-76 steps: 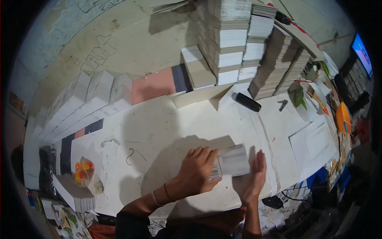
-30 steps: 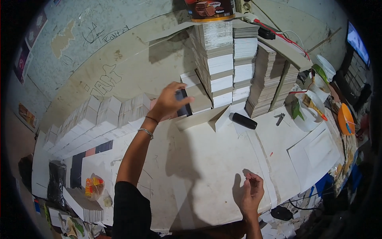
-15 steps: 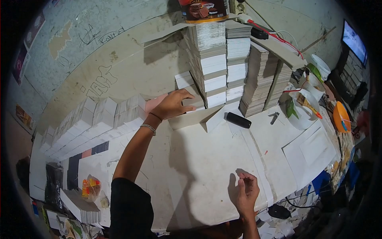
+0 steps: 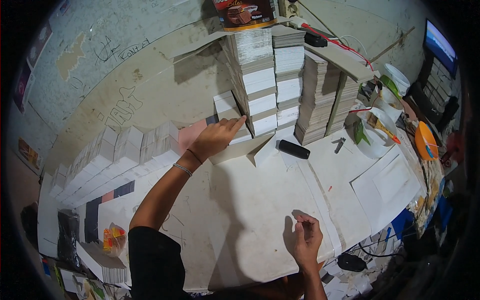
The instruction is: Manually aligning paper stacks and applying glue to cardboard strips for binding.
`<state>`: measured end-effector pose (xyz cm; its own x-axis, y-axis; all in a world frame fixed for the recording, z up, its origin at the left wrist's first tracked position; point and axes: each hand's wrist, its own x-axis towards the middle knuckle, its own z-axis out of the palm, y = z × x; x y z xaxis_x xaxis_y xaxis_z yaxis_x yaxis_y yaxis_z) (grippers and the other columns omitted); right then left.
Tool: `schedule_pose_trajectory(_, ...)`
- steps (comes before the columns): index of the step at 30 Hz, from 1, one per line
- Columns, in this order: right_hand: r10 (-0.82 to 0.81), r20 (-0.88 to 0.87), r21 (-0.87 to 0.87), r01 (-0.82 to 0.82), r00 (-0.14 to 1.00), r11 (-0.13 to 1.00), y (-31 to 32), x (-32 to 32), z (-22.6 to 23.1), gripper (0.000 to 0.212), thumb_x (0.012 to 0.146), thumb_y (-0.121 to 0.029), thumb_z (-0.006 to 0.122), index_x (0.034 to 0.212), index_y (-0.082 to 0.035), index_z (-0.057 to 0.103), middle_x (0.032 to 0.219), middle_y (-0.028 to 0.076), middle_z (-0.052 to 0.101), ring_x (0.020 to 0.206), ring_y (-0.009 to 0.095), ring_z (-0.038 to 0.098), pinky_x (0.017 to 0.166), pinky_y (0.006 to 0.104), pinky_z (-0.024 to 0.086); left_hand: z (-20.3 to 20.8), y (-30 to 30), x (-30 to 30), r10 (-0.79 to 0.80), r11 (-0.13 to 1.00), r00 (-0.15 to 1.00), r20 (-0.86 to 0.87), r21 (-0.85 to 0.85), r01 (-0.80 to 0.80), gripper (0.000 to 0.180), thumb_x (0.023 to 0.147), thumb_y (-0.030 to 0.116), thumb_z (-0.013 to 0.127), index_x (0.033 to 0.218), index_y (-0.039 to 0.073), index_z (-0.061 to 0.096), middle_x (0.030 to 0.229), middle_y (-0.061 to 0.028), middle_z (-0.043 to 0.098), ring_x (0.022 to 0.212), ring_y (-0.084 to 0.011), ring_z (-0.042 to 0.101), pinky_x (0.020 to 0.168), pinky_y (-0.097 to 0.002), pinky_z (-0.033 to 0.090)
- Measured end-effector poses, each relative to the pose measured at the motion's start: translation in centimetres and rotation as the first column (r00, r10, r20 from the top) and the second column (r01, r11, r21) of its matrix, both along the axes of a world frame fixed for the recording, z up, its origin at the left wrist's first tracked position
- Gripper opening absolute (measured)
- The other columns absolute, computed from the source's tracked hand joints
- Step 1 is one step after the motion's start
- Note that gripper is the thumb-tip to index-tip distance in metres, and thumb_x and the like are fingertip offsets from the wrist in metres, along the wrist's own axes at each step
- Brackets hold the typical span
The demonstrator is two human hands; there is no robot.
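My left hand (image 4: 212, 138) reaches to the far side of the table, its fingers stretched out and close together. Its fingertips lie by the lower left edge of a tall stack of white and grey board pieces (image 4: 261, 102), over a low pile of white-edged pieces (image 4: 226, 104); the thumb is hidden. Just below that hand, a folded pale board (image 4: 239, 150) stands on edge. My right hand (image 4: 306, 240) hovers near the table's front, fingers loosely curled, thumb apart, with nothing visible in it.
Bundled white stacks (image 4: 127, 147) line the back left. Right of the folded board lie a black oblong object (image 4: 294, 149) and a small metal clipper-like tool (image 4: 340, 145). A white tub with a brush (image 4: 372, 135), an orange bowl (image 4: 426, 140) and white sheets (image 4: 387, 185) occupy the right.
My left hand has moved right to the tall stack's edge, its spread fingers now stretched forward and together. My right hand stays nearly in place. The whole view has shifted slightly.
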<state>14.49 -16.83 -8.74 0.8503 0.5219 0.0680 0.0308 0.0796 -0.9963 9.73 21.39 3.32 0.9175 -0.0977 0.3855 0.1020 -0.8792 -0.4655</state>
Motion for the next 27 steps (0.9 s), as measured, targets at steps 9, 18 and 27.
schedule_pose_trajectory(9, -0.017, -0.007, 0.013, 0.017, 1.000, 1.000, 0.0, 0.1, -0.5, 0.024, 0.098, -0.005, 0.064, 0.119, 0.006, 0.062, 0.112, 0.018, 0.072, 0.104, 0.021, 0.066, 0.096, 0.0351, 0.051, -1.2, 2.2, -1.3, 0.046, 0.981, 0.998, 0.030, -0.192, -0.040, 0.036, 0.081, 0.000, 0.063, 0.117, -0.001, 0.060, 0.092, -0.0165, 0.069, 0.085, -0.0332, 0.068, 0.072, -0.0433, 0.058)
schedule_pose_trajectory(18, -0.018, 0.005, 0.062, 0.017, 1.000, 0.998, 0.5, -0.2, -0.1, 0.025, 0.100, -0.014, 0.067, 0.116, 0.005, 0.064, 0.111, 0.015, 0.072, 0.102, 0.019, 0.065, 0.094, 0.0333, 0.050, 6.5, -1.0, -8.7, 0.328, 0.858, 0.906, 0.268, -0.486, -0.167, 0.043, 0.086, 0.002, 0.069, 0.127, -0.004, 0.058, 0.103, -0.0268, 0.069, 0.091, -0.0445, 0.068, 0.079, -0.0459, 0.057)
schedule_pose_trajectory(27, 0.754, -0.524, 0.570, -0.494, 0.396, 0.656, 5.4, -2.9, 5.7, 0.057, 0.108, -0.046, 0.050, 0.134, 0.005, 0.053, 0.131, 0.020, 0.065, 0.122, 0.028, 0.063, 0.107, 0.0413, 0.048, 12.0, -15.3, -15.0, 0.354, 0.860, 0.899, 0.256, -0.468, -0.205, 0.043, 0.083, -0.004, 0.073, 0.125, -0.001, 0.063, 0.108, -0.0213, 0.072, 0.086, -0.0353, 0.069, 0.078, -0.0396, 0.055)
